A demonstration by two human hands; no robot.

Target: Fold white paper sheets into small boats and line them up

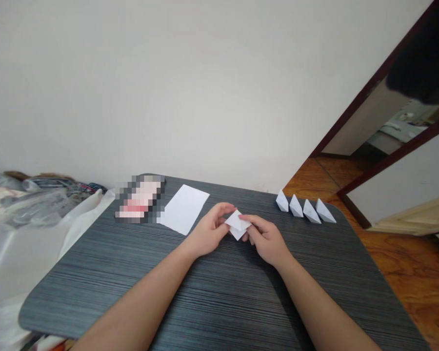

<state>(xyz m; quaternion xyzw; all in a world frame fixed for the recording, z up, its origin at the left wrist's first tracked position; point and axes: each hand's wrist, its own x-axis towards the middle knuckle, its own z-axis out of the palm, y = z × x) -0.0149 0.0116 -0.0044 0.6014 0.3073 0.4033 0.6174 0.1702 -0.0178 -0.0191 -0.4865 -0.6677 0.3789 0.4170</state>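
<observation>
Between my two hands is a small piece of folded white paper (237, 225), diamond-shaped with a crease across its middle. My left hand (210, 229) pinches its left corner between thumb and fingers. At the right corner, my right hand (267, 239) grips it, with the thumb or a finger lying over the top face. Both hands are just above the dark table, and some fingertips are hidden behind the paper. Left of my left hand lies a flat white sheet of paper (186, 208). Several folded white paper pieces (296, 206) with pointed ends stand in a row at the back right.
The dark wood-grain table (131, 273) has rounded corners and meets a pale wall (205, 87). A blurred-out flat object (141, 197) lies at the back left. Plastic-wrapped bundles (32, 204) crowd the left side. A doorway and wooden floor (398, 263) are on the right.
</observation>
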